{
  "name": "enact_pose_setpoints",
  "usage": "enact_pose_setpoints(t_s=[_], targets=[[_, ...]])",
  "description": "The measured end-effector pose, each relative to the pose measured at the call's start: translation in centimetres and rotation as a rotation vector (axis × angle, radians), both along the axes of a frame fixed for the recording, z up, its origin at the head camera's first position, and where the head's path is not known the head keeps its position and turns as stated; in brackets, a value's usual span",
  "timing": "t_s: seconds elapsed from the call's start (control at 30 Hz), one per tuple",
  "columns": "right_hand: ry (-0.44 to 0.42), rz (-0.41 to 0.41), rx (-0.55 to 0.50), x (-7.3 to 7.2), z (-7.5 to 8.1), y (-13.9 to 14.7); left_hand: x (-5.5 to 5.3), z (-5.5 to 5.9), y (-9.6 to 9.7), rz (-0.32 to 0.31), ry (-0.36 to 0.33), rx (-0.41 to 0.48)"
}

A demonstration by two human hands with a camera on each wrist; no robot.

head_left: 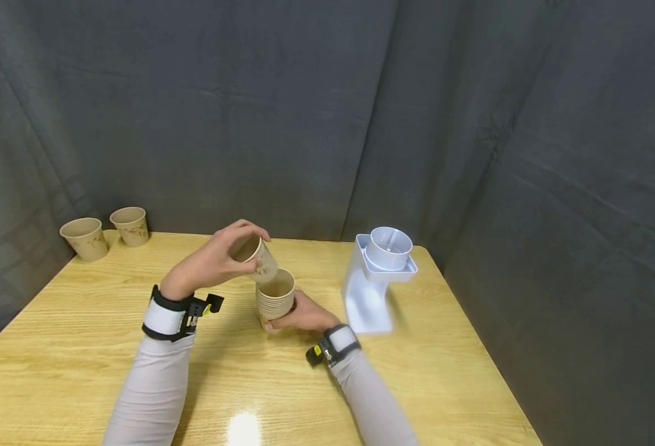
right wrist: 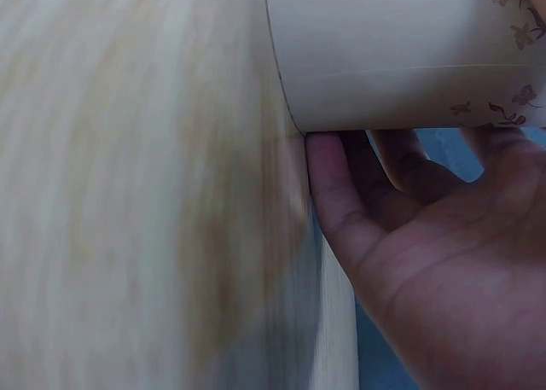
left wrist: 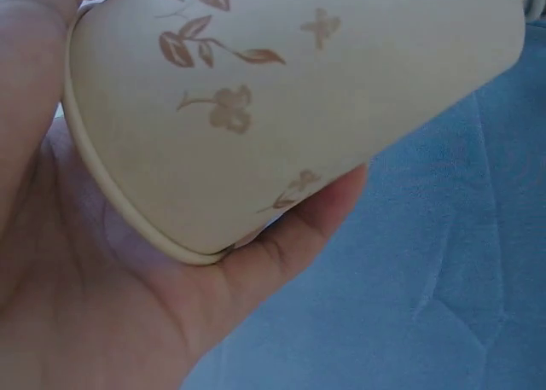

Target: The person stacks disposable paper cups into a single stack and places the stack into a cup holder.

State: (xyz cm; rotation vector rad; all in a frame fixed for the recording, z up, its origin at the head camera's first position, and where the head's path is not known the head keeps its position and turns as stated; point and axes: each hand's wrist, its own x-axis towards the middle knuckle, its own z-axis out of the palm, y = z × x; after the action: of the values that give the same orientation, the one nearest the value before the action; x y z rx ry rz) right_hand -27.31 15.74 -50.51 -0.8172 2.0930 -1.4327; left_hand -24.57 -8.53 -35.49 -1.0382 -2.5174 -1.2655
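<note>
My left hand (head_left: 224, 251) grips a single beige paper cup (head_left: 265, 265), tilted with its rim toward the palm. In the left wrist view the thumb and fingers wrap the sides of this cup (left wrist: 256, 108), which carries a brown leaf and flower print. Just below its base stands a nested stack of matching paper cups (head_left: 274, 303), upright on the table. My right hand (head_left: 305, 313) holds the stack low on its right side, fingers curled around it. In the right wrist view the bottom cup (right wrist: 392, 57) of the stack meets the wood, with fingertips close to the tabletop.
Two separate paper cups, a nearer one (head_left: 86, 240) and a farther one (head_left: 130, 227), stand upright at the table's back left corner. Right of the stack is a white plastic stand (head_left: 369, 303) with a round cup-like top (head_left: 389, 249). Grey curtains (head_left: 238, 124) hang behind the wooden table (head_left: 238, 384).
</note>
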Motion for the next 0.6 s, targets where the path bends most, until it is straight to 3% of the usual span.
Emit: enact_pose_setpoints(t_s=[0.6], targets=[[-0.001, 0.0, -0.007, -0.06, -0.15, -0.04, 0.19, 0.1, 0.65, -0.033, 0.009, -0.004]])
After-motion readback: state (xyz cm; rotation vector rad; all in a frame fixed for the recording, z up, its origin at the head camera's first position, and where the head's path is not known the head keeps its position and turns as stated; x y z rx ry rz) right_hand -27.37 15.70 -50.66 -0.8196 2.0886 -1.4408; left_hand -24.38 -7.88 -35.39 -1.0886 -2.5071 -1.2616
